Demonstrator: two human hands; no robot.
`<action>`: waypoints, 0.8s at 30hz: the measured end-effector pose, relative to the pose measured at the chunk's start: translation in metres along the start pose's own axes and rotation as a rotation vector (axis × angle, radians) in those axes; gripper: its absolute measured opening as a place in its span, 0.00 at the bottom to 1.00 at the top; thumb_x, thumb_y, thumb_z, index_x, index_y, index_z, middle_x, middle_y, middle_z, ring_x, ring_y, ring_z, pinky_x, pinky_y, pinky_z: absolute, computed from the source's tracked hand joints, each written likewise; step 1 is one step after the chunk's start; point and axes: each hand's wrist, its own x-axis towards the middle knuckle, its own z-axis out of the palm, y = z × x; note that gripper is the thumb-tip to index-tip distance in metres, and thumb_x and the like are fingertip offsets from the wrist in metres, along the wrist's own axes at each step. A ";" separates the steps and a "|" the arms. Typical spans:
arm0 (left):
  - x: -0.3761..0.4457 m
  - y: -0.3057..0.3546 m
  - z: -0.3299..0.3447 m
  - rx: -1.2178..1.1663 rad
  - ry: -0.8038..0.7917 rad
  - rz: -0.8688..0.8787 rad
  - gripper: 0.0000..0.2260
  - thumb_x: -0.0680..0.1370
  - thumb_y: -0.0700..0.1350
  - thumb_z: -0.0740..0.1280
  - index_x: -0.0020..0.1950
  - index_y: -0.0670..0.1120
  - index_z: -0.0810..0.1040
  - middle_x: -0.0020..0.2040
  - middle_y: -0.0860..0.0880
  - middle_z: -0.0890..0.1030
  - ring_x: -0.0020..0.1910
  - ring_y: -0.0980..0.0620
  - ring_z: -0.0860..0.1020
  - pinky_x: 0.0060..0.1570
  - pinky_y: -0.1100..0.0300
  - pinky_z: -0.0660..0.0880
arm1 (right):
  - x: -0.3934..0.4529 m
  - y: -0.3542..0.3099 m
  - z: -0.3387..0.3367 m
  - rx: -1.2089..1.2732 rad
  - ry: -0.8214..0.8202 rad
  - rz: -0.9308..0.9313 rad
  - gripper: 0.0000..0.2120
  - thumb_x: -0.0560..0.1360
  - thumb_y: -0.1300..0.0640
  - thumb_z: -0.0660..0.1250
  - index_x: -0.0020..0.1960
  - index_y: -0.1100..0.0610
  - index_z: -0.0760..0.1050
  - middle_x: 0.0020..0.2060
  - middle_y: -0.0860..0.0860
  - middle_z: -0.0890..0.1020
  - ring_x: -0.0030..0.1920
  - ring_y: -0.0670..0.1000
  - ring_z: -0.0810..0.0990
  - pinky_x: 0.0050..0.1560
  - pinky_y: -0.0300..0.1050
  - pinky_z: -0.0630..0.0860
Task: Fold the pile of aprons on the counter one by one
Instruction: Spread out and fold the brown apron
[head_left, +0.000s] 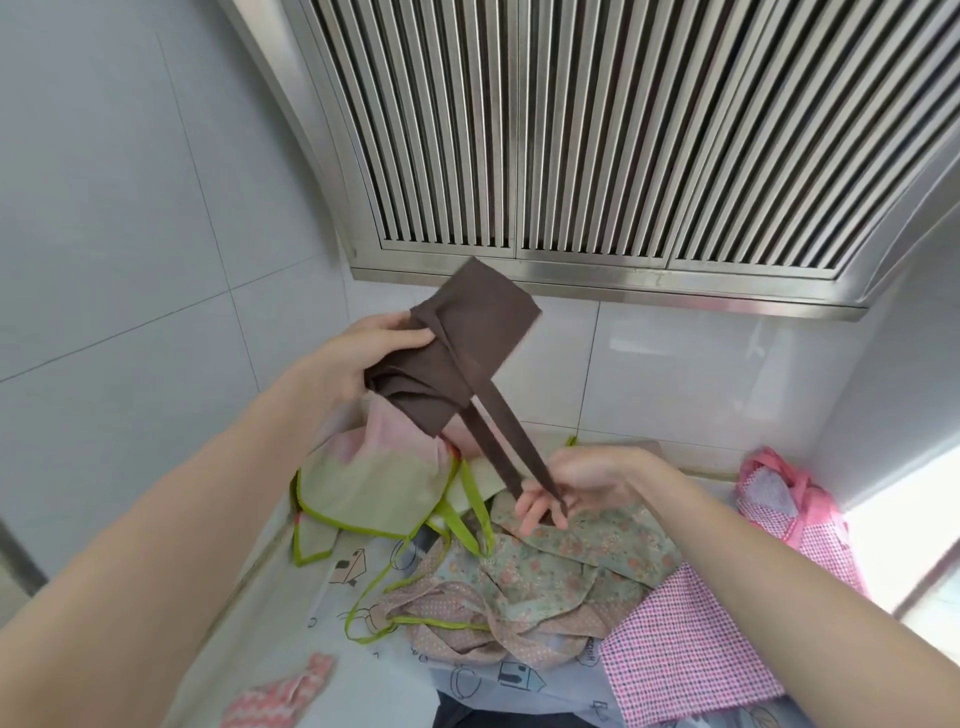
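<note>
A brown apron (467, 343), folded into a small bundle, is held up in the air above the counter by my left hand (363, 358), which grips its left side. Two brown straps (511, 452) hang down from the bundle, and my right hand (566, 483) pinches their lower ends between its fingers. Below lies the pile of aprons (545, 566): a green-edged pink and sage one (363, 488) at the left, a floral green one in the middle, a dotted tan one in front.
A pink checked cloth (691, 654) lies at the front right and a pink apron (795, 504) is bunched in the back right corner. A steel slatted hood (597, 130) hangs overhead. Tiled walls (130, 234) close in the left and back. A printed cover (337, 613) lies on the counter.
</note>
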 end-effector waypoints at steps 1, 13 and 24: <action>-0.006 0.002 0.005 0.035 -0.102 0.009 0.09 0.77 0.38 0.65 0.53 0.50 0.78 0.46 0.50 0.84 0.40 0.55 0.82 0.44 0.63 0.79 | 0.006 0.002 -0.004 -0.113 0.117 0.035 0.12 0.80 0.60 0.58 0.54 0.66 0.77 0.50 0.59 0.83 0.35 0.45 0.83 0.37 0.34 0.75; -0.010 -0.021 0.015 -0.423 -0.152 0.093 0.10 0.75 0.42 0.67 0.56 0.46 0.76 0.45 0.46 0.84 0.41 0.50 0.83 0.44 0.56 0.81 | -0.014 -0.061 -0.020 1.043 0.450 -0.647 0.18 0.76 0.46 0.64 0.58 0.59 0.74 0.53 0.54 0.81 0.45 0.53 0.82 0.55 0.49 0.78; -0.007 -0.007 0.023 0.450 -0.456 -0.096 0.11 0.78 0.36 0.63 0.61 0.43 0.75 0.54 0.48 0.81 0.47 0.55 0.82 0.46 0.65 0.78 | -0.052 -0.092 -0.028 -0.286 0.348 -0.364 0.21 0.71 0.55 0.73 0.62 0.59 0.74 0.54 0.51 0.80 0.57 0.51 0.79 0.56 0.43 0.77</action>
